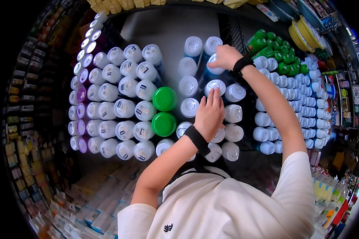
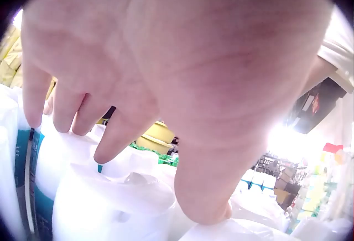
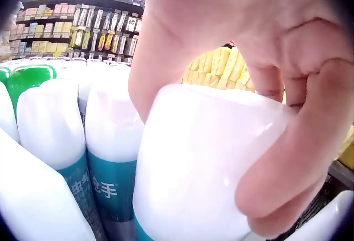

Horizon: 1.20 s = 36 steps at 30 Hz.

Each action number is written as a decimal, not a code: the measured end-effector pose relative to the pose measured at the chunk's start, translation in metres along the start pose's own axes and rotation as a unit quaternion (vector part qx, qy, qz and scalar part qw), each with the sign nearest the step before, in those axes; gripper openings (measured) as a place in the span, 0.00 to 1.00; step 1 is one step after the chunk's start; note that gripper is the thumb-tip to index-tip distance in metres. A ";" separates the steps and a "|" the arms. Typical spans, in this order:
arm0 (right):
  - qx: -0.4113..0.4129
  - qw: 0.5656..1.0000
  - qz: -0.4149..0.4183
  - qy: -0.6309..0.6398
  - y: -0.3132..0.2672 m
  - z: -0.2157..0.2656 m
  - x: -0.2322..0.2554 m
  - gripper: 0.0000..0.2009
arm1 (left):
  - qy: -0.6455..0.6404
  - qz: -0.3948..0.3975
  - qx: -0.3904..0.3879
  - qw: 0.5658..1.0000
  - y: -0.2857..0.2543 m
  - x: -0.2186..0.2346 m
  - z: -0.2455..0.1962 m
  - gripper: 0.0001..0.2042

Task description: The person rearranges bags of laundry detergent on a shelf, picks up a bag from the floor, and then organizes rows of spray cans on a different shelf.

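Observation:
My right hand [image 1: 228, 59] grips the white cap of a teal-bodied spray can [image 3: 193, 158] near the back of the shelf, thumb on one side and fingers on the other. Closer to my body, my left hand [image 1: 208, 116] reaches over neighbouring white-capped cans, its fingers extended onto a cap [image 1: 215, 86]. From the left wrist view, the palm hangs above the white caps [image 2: 110, 202], with the thumb and fingers spread among them. Teal labels show on upright cans [image 3: 110, 188] beside the gripped one.
Left of my hands stand rows of white-capped cans [image 1: 125, 107], two green-capped cans [image 1: 164, 99] and purple-rimmed ones [image 1: 81, 94]. White-capped bottles [image 1: 295, 95] and green-capped ones [image 1: 281, 51] stand at right. Yellow packs [image 1: 123, 4] line the back; a wire divider [image 1: 236, 36] stands nearby.

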State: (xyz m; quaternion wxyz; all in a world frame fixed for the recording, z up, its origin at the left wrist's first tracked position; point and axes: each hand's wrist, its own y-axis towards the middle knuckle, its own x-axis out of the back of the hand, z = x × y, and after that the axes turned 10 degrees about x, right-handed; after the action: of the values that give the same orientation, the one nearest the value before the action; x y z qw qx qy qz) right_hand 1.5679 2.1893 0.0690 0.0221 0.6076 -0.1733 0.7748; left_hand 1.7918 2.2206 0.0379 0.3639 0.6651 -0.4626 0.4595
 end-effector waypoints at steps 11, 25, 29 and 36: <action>-0.055 0.998 0.028 0.019 0.007 0.001 -0.011 0.26 | 0.007 0.004 0.003 1.000 0.000 -0.003 0.000 0.41; 0.038 0.999 0.003 0.006 -0.005 -0.010 -0.026 0.30 | 0.008 0.006 -0.001 1.000 0.000 -0.002 0.000 0.39; 0.000 0.998 0.017 0.059 -0.009 -0.004 -0.019 0.31 | 0.005 0.004 -0.002 1.000 0.001 -0.002 0.000 0.39; 0.004 0.999 0.002 0.054 -0.004 -0.001 -0.027 0.31 | 0.036 0.042 -0.003 0.998 0.002 0.000 0.000 0.45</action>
State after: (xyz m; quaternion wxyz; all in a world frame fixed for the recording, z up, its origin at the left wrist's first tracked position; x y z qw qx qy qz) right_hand 1.5745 2.1980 0.0438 0.0271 0.5643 -0.1700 0.8074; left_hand 1.7900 2.2197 0.0381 0.3631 0.6268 -0.4781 0.4966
